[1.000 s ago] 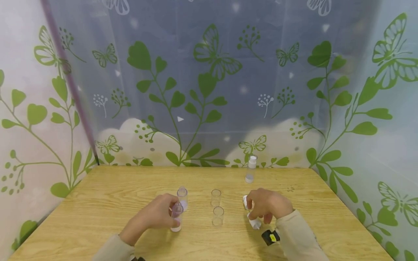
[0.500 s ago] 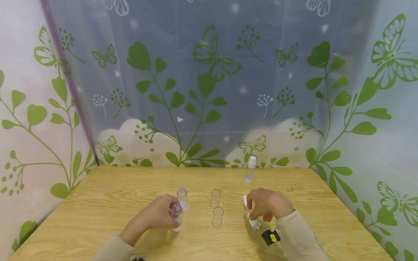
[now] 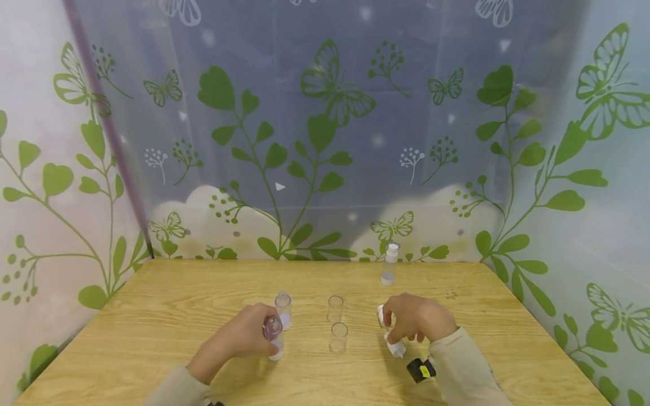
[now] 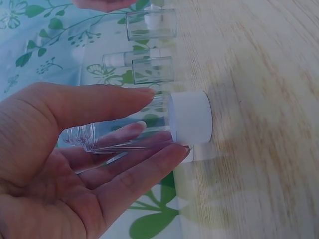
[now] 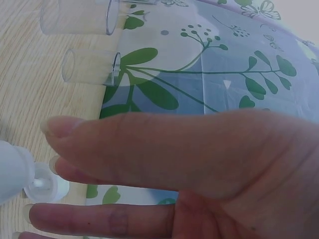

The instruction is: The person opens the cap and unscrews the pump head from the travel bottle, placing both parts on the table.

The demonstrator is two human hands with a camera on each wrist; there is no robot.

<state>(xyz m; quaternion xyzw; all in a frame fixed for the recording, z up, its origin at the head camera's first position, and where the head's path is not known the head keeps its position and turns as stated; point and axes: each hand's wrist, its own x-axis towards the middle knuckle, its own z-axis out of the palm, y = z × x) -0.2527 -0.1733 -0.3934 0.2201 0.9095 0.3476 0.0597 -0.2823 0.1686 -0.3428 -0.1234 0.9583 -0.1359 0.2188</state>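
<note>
My left hand (image 3: 250, 331) holds a small clear bottle with a white base (image 4: 191, 117); in the left wrist view the thumb lies along one side and the fingers along the other. Whether the base touches the table cannot be told. Just behind it stands a second clear bottle (image 3: 283, 310). My right hand (image 3: 418, 317) hovers over two white pump tops, one nearer (image 3: 395, 345) and one farther (image 3: 381, 314), partly hidden by the fingers. In the right wrist view its fingers are fairly straight with nothing between them, apart from the nearer white piece (image 5: 14, 172).
Two clear open-topped caps, a front one (image 3: 339, 338) and a back one (image 3: 336, 309), stand between the hands on the wooden table (image 3: 203, 282). A complete pump bottle (image 3: 390, 265) stands at the back right. Patterned curtains (image 3: 406, 141) enclose the table's back and sides.
The bottle in my left hand has tilted slightly, its top shifting left and its base a little right. The right hand has stayed practically still over the pump tops.
</note>
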